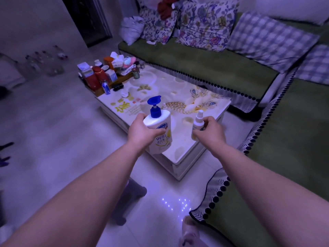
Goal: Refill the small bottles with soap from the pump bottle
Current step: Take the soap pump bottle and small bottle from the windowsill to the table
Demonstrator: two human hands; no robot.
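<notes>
the left hand curls its fingers round the shoulder of the white pump bottle, which is upright with its blue head on top and held in the air over the near edge of the table. at 3 o'clock from it, and apart from it, the right hand pinches the small bottle low on its body. the small bottle is upright with its spray top on, and i cannot tell whether its base touches the tabletop.

this looks like the opening step: both bottles are in hand, nothing is unscrewed and no soap has been moved. the next move calls for setting one bottle down, twisting off the small top, then bringing the pump nozzle over that narrow neck.

clutter crowds the table's 11 o'clock end.
</notes>
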